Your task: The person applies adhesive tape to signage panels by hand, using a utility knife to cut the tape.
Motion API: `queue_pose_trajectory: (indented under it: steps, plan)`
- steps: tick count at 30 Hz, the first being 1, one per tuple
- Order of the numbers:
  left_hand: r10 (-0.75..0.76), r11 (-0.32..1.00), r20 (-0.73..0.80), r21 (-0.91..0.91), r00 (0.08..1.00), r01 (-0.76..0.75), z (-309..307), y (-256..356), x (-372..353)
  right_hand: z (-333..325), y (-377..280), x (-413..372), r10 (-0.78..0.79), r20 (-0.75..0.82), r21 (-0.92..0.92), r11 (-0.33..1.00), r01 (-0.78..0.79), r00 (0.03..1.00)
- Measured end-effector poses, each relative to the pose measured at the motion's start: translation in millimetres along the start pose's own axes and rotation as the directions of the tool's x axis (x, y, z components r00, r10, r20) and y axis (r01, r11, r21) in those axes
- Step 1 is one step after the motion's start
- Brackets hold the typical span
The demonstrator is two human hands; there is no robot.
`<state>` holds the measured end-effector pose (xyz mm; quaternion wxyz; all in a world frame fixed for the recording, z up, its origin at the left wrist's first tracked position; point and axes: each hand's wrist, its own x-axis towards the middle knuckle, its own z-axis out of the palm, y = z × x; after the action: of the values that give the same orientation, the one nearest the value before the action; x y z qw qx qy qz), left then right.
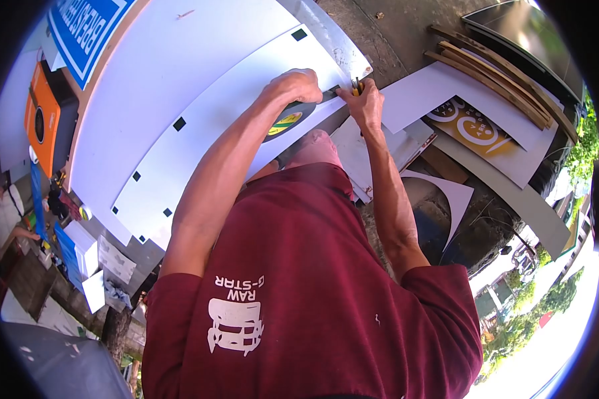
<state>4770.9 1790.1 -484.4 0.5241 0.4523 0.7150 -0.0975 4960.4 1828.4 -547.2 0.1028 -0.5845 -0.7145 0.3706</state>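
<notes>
My left hand [298,86] is closed over the upper edge of a black round roll [287,122] with a yellow-green label. From the roll a short dark strip [330,93] reaches toward my right hand [364,103]. The fingers of my right hand are closed around a small yellow and black tool [357,87], with the thumb near the strip's end. Both hands are over the near right end of a long white panel [226,113], which bears several small black squares [179,124].
An orange and black box [41,120] and a blue sign [86,33] are at the left. Wooden strips [492,83], white sheets [419,90] and a printed board [472,126] lie at the right. Another person's arm [23,233] shows at the far left.
</notes>
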Motion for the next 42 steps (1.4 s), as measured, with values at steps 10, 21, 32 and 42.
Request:
queue_pose_trajectory:
  steps: [10,21,32,42]
  plan:
    - [-0.076,0.996,-0.029,0.035,0.997,0.077,-1.6,13.0,-14.0,5.2,6.3,-5.4,-0.022,-0.011,-0.034,0.999,0.021,1.000]
    - [-0.075,0.997,-0.010,0.005,0.997,0.075,1.7,5.4,-7.9,-5.5,-11.6,1.7,0.124,0.064,-0.065,0.991,-0.120,0.990]
    - [-0.053,0.999,-0.031,0.002,0.998,0.053,2.7,3.8,-6.4,-28.9,-11.6,-24.1,-0.006,0.504,-0.318,0.929,0.192,0.863]
    - [-0.053,0.999,-0.034,0.000,0.998,0.053,4.7,1.3,-0.5,-17.6,-12.7,-8.4,-0.084,0.601,-0.315,0.889,0.333,0.794]
